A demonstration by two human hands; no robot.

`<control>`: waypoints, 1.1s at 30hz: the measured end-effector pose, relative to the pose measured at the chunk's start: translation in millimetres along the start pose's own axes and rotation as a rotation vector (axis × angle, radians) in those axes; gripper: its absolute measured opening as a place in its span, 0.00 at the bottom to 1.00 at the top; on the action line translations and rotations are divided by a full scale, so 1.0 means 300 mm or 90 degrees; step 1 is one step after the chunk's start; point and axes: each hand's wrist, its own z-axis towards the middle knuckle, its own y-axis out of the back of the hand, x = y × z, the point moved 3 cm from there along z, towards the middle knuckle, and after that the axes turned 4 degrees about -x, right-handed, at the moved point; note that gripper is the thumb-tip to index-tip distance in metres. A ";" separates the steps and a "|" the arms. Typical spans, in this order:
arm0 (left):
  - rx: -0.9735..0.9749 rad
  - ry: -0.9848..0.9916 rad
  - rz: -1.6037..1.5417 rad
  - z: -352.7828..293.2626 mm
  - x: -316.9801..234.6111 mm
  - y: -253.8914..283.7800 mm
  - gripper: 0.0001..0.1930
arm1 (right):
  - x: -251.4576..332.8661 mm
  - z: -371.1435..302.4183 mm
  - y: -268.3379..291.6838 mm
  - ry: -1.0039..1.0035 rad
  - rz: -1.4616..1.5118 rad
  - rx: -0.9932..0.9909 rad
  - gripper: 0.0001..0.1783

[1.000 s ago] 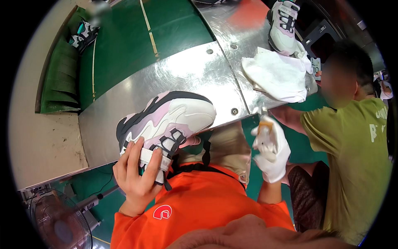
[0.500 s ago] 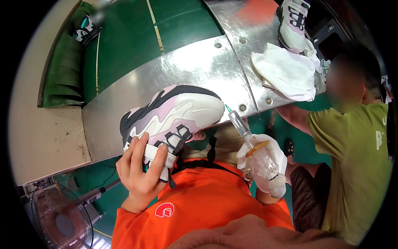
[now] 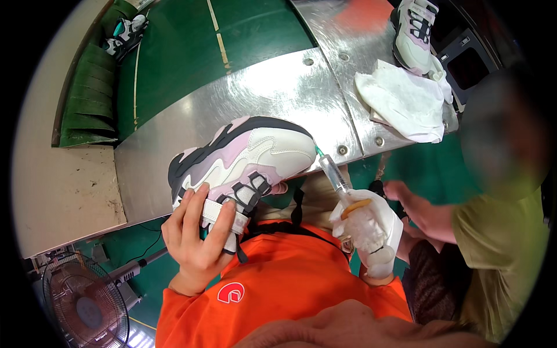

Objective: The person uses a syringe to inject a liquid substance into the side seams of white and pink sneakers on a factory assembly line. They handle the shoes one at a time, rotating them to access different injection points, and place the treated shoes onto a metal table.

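Left grip [image 3: 197, 252] clasped over sneaker [image 3: 243, 156]; right grip [image 3: 368, 223] curled round syringe [image 3: 333, 173].

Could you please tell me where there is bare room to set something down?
Bare metal tabletop lies between the held sneaker and the green surface, which is bare between its pale lines. It is crowded at the near edge, with that sneaker and the syringe, and at the right, with the white cloth and second sneaker.

A metal table [image 3: 272, 93] bears a white cloth [image 3: 403, 101]; a pale sneaker [image 3: 413, 37] stands beside it. A green belt [image 3: 177, 64] carries another shoe [image 3: 127, 36]
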 end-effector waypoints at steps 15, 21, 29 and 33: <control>0.094 0.020 -0.084 0.152 0.073 0.020 0.26 | -0.061 0.049 0.031 0.060 0.034 0.162 0.63; 0.161 0.076 -0.129 0.220 0.119 0.022 0.27 | -0.105 0.121 0.032 0.188 -0.040 0.216 0.63; 0.233 0.107 -0.297 0.356 0.205 -0.043 0.26 | -0.141 0.137 0.027 0.001 0.055 0.116 0.56; 0.282 0.146 -0.347 0.383 0.249 -0.063 0.25 | -0.161 0.181 0.031 0.218 -0.017 0.215 0.54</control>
